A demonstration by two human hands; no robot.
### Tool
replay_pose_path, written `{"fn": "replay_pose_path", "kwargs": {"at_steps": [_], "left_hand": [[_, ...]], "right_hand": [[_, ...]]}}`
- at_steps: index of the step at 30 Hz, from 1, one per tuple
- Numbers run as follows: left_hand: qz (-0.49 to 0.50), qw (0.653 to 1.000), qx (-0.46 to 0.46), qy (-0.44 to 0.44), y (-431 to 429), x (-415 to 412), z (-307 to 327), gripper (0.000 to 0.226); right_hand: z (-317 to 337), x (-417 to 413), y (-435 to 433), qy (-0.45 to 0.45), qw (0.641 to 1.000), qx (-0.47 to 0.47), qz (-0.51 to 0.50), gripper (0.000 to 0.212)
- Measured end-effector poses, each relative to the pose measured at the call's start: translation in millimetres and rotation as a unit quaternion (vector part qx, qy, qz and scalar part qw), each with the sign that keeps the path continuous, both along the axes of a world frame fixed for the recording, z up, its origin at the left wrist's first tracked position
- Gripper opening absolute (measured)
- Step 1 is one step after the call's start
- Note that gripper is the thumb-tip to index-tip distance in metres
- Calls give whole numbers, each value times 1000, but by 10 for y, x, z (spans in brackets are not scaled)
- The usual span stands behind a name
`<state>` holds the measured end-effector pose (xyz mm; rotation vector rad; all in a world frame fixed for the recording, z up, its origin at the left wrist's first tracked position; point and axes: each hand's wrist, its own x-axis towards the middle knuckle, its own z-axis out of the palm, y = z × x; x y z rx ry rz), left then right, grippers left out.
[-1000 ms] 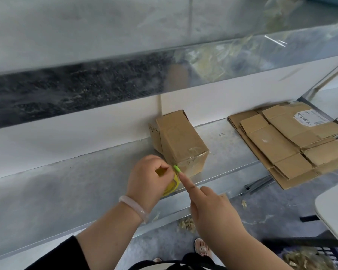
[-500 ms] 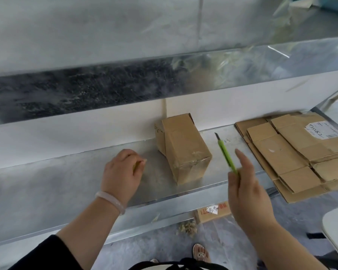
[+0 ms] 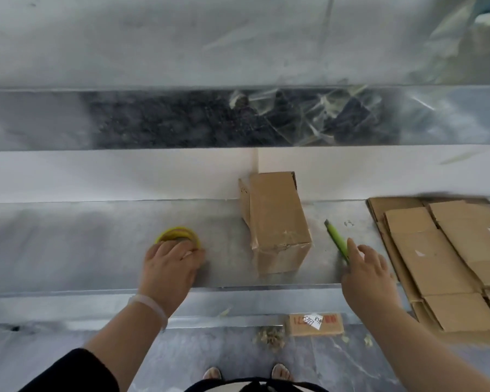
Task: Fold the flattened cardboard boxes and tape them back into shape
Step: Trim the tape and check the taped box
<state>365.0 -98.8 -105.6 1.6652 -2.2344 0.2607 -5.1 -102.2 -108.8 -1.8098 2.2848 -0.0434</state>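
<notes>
I count one box done. An assembled box (image 3: 277,222) stands in the middle of the frame on the metal worktop (image 3: 68,250), its far end up against the white wall. Its near end is closed with clear tape, wrinkled but, as far as I can judge, holding. It is the only finished one I can see.

At the right edge of the frame a stack of flattened boxes (image 3: 441,256) lies several layers deep and overhangs the worktop's front lip. I judge that most of the job is left, since each of those has yet to be folded up and taped.

The left hand (image 3: 169,268) sits left of centre, fingers curled over the near rim of the yellow tape roll (image 3: 178,234), which lies flat on the worktop, apart from the assembled box. The right hand (image 3: 365,275) is right of centre, between the assembled box and the stack. Its fingers are loosely spread at the near end of the green utility knife (image 3: 335,237), whose blade end points up the frame. I cannot tell whether they pinch the knife or only rest on it.

The stack lies just beside the right hand. The assembled box stands between the two hands, touched by neither.
</notes>
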Motion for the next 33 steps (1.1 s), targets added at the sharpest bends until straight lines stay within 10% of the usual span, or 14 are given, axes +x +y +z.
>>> {"fn": "replay_pose_path", "kwargs": {"at_steps": [4,9,16,24,33], "left_hand": [[31,967,66,243,149,-488,276,47],[34,810,212,545,248,-1400,491,65],[100,707,161,682,135,-1750,533,59],[171,718,109,666,27,-1817,506,29],[153,684,108,705,58,-1843,387,38]], "right_hand": [[285,310,97,-337,932,-132,-2,54],[537,891,180,-578,807,-96,72,58],[589,1013,74,-626,777,-66,-7,76],[528,1102,-13,-574,805,-132,-69,47],[450,1060,27,-664,737,-97,-74,37]]}}
